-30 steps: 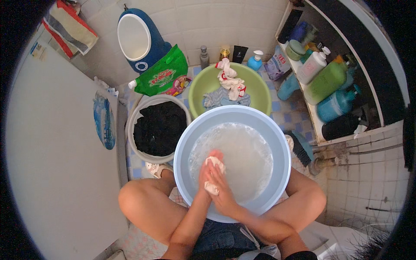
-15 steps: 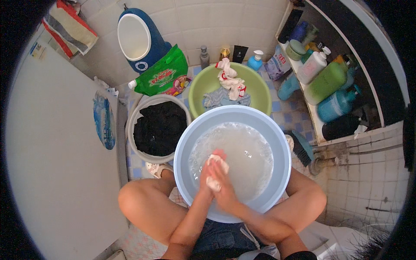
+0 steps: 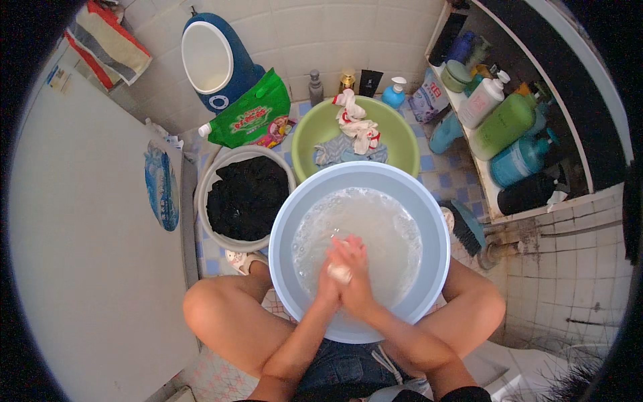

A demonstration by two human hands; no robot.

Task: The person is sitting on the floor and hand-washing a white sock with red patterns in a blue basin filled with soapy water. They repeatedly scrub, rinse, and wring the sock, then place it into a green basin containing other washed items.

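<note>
Both my hands are pressed together over the soapy water [image 3: 392, 244] in the light blue basin [image 3: 287, 224] between my knees. A small wadded white cloth [image 3: 339, 272] is squeezed between the palms. My left hand [image 3: 328, 285] lies under and to the left of it, while my right hand [image 3: 356, 271] closes over it from the right, fingers pointing away from me. Much of the cloth is covered by the fingers, so its exact kind does not show. Suds ring the edge of the water.
Behind the basin stands a green tub [image 3: 305, 144] with white-and-red and grey-blue garments. Left of it are a grey bucket [image 3: 202, 224] of black clothes and a green detergent pouch [image 3: 251, 117]. Bottles fill the right shelf [image 3: 483, 177]; a brush [image 3: 469, 231] lies below.
My hands have moved slightly right within the basin, still pressed together. The white cloth has moved with them and is now more covered by the fingers.
</note>
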